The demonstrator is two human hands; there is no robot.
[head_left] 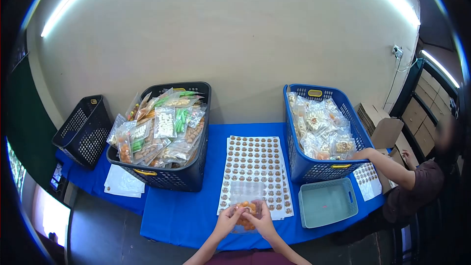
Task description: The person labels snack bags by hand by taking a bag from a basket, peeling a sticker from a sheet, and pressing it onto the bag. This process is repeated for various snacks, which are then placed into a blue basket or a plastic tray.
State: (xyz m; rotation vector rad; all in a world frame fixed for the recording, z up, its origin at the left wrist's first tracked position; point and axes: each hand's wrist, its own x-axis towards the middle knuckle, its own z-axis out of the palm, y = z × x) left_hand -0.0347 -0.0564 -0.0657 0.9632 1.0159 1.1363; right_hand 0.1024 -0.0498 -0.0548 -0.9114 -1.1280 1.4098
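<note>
My left hand [228, 220] and my right hand [263, 219] are closed on a clear plastic packet [244, 226] of orange-brown round pieces. My thumbs meet over its front, where a small round sticker seems to show, partly hidden by the fingers. The flat upper part of the packet lies over sheets of round brown stickers [252, 167] stacked on the blue tablecloth. Beyond my left hand stands a black basket [171, 179] heaped with filled packets [164, 122]. Past my right hand, a blue basket [319, 169] holds packets of pale pieces [321, 122].
A shallow green-grey tray [327, 206] sits at the table's right front. A co-worker's arm [392, 167] reaches to the blue basket's rim. Another sticker sheet [368, 181] and cardboard boxes [385, 132] are at right. At far left are a black basket [83, 132] and white sheets [123, 181].
</note>
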